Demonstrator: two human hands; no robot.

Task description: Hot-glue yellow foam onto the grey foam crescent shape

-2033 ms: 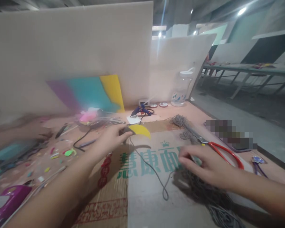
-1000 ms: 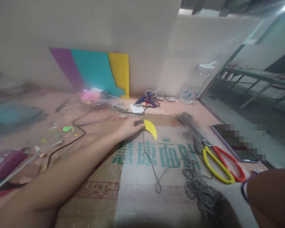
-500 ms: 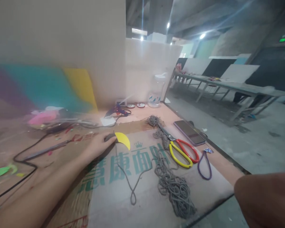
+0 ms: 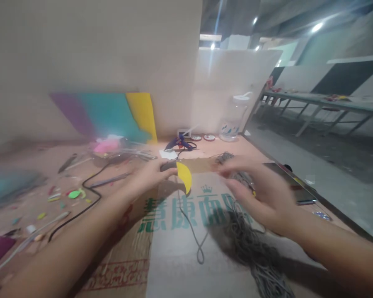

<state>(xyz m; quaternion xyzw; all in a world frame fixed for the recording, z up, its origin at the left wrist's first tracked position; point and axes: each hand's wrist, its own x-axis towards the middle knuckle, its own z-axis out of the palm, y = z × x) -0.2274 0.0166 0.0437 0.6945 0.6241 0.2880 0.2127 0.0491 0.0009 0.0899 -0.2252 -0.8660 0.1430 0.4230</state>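
My left hand [image 4: 153, 171] is closed, thumb and fingers pinching a yellow crescent-shaped piece [image 4: 184, 177] just above the table. A dark grey patch sits beside the yellow at my fingertips; whether it belongs to the piece I cannot tell. From below the piece a thin grey cord [image 4: 191, 225] runs down and loops on the white printed sack [image 4: 177, 256]. My right hand [image 4: 264, 192], somewhat blurred, hovers over the grey cord pile [image 4: 251, 244] with thumb and fingers apart, holding nothing visible. It hides most of the scissors.
Behind the hands lie a glue gun [image 4: 180, 142] and a clear bottle [image 4: 233, 120]. Coloured sheets [image 4: 104, 114] lean against the board. Foam scraps [image 4: 74, 193] and a black cable [image 4: 95, 191] lie at left. A phone [image 4: 298, 188] rests near the right edge.
My right hand has come in from the lower right to above the cord and scissors. My left hand still holds the yellow piece. The view has turned left.
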